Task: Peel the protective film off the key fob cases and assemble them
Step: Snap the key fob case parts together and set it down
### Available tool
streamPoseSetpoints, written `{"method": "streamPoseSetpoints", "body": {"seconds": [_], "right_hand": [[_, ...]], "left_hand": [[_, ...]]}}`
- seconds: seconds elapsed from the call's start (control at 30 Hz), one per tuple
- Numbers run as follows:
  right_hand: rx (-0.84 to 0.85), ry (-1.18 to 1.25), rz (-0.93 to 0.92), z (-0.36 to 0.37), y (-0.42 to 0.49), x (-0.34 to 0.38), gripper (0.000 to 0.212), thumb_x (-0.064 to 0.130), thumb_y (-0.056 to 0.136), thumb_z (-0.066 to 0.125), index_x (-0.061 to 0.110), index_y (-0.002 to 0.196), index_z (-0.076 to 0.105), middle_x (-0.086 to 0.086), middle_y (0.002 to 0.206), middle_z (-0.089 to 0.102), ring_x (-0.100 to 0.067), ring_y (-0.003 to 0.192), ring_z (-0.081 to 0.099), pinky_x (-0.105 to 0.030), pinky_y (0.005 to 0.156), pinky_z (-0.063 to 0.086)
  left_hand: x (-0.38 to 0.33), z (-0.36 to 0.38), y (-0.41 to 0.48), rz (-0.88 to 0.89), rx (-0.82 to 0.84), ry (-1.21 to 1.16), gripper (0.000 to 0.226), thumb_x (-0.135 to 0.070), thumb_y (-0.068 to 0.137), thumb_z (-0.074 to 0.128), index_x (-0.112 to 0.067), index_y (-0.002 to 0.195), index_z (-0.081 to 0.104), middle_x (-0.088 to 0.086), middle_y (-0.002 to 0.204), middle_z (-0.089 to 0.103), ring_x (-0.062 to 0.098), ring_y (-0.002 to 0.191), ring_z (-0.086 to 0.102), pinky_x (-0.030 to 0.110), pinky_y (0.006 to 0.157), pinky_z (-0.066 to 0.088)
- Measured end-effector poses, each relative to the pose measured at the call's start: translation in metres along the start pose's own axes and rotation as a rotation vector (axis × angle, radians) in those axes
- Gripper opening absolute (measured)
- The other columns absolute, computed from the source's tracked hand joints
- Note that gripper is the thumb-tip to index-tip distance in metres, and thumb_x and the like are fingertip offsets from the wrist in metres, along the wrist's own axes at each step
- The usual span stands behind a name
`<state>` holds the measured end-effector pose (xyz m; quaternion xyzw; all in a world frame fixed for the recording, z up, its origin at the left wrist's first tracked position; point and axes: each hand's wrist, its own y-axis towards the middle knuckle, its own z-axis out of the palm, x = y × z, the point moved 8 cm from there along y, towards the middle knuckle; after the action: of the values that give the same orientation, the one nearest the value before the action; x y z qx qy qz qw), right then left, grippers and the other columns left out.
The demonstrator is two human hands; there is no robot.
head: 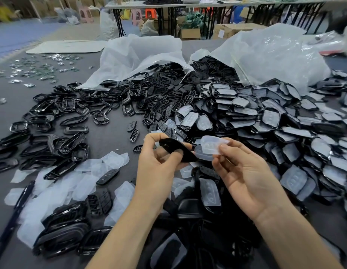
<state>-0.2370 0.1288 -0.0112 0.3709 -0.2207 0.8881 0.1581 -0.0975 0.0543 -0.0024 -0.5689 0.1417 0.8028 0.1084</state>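
Observation:
My left hand (159, 162) grips a black key fob case (176, 149) between thumb and fingers, tilted, above the table's middle. My right hand (244, 171) pinches a translucent white protective film (211, 145) by its edge; the film's lower left part still touches the case's right end. Both hands are held over a heap of black case parts.
A big pile of film-covered cases (266, 121) fills the right. Black frames (67, 117) and button pads (159, 105) spread from two white plastic bags (133, 55) at the back. Peeled films (87, 181) and a black pen (23, 197) lie at the left on the grey table (102, 136).

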Motion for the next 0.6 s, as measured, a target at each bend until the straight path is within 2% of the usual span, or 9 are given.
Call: {"method": "streamPoseSetpoints", "body": {"seconds": [0.1, 0.2, 0.43, 0.6], "right_hand": [[-0.010, 0.022, 0.003, -0.0012, 0.0010, -0.0002, 0.012, 0.003, 0.063, 0.065, 0.010, 0.074, 0.067, -0.003, 0.066, 0.064, -0.009, 0.056, 0.058, -0.018, 0.055, 0.054], [-0.017, 0.037, 0.004, -0.0019, 0.0014, -0.0006, 0.012, 0.004, 0.064, 0.065, 0.011, 0.074, 0.066, -0.001, 0.066, 0.064, -0.009, 0.056, 0.060, -0.018, 0.055, 0.054], [0.005, -0.008, 0.005, 0.0000, -0.0011, -0.0005, 0.011, 0.007, 0.067, 0.065, 0.012, 0.076, 0.065, -0.002, 0.064, 0.064, -0.009, 0.056, 0.062, -0.019, 0.056, 0.055], [0.041, -0.070, 0.020, 0.0040, -0.0027, -0.0024, 0.007, 0.008, 0.066, 0.065, 0.013, 0.068, 0.069, -0.003, 0.063, 0.062, -0.010, 0.055, 0.060, -0.020, 0.054, 0.054]], "left_hand": [[0.0035, -0.0050, -0.0006, -0.028, -0.049, 0.007, 0.022, 0.010, 0.087, 0.058, -0.007, 0.095, 0.046, 0.020, 0.093, 0.071, 0.028, 0.083, 0.073, 0.029, 0.063, 0.058], [0.0055, -0.0050, 0.0000, -0.049, -0.047, -0.010, 0.023, 0.011, 0.088, 0.056, -0.007, 0.092, 0.043, 0.022, 0.098, 0.070, 0.031, 0.083, 0.073, 0.030, 0.066, 0.058], [0.0072, -0.0018, -0.0014, -0.080, -0.008, -0.066, 0.023, 0.013, 0.091, 0.048, -0.008, 0.090, 0.039, 0.015, 0.090, 0.074, 0.031, 0.083, 0.073, 0.027, 0.065, 0.058], [0.0065, 0.0003, -0.0019, -0.063, 0.008, -0.057, 0.020, 0.013, 0.090, 0.050, -0.006, 0.096, 0.046, 0.007, 0.080, 0.075, 0.026, 0.078, 0.073, 0.025, 0.064, 0.058]]}}
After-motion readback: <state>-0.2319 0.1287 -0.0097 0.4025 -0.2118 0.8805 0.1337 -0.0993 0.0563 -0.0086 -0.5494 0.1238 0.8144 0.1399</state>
